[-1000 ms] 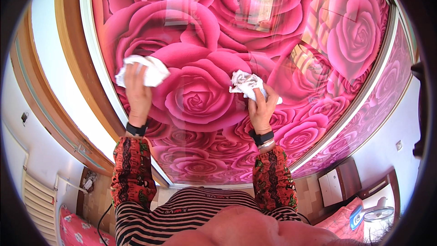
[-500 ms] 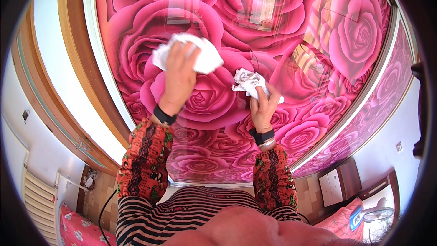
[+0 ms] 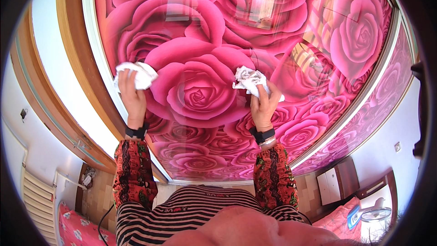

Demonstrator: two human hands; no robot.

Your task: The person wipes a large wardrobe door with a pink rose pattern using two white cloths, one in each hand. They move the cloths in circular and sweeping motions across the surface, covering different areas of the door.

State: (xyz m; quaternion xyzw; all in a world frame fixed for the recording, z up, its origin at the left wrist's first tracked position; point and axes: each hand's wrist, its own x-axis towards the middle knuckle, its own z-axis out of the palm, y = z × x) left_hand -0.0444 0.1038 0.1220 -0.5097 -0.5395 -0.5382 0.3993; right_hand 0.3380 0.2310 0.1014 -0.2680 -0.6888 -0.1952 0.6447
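Note:
A glossy panel (image 3: 195, 70) printed with large pink roses fills the middle, and a window is reflected in its upper part. At the panel's left edge, beside the pale frame, my left hand (image 3: 132, 95) presses a white cloth (image 3: 142, 74) against the surface. My right hand (image 3: 265, 107) pinches a second, crumpled white cloth (image 3: 249, 80) between thumb and fingers, right of the big central rose. Whether that cloth touches the panel I cannot tell. Both forearms wear patterned red sleeve covers and dark wristbands.
A pale frame strip (image 3: 102, 59) borders the panel on the left, with a wooden door frame (image 3: 75, 50) beyond. Low on the left are a radiator (image 3: 38, 205) and pink floral bedding (image 3: 75, 228). A small cabinet (image 3: 334, 180) and a round fan (image 3: 376, 214) stand at lower right.
My left hand has moved left and down with its cloth, from the rose's upper part to the panel's left edge. My right hand and its cloth have stayed nearly still.

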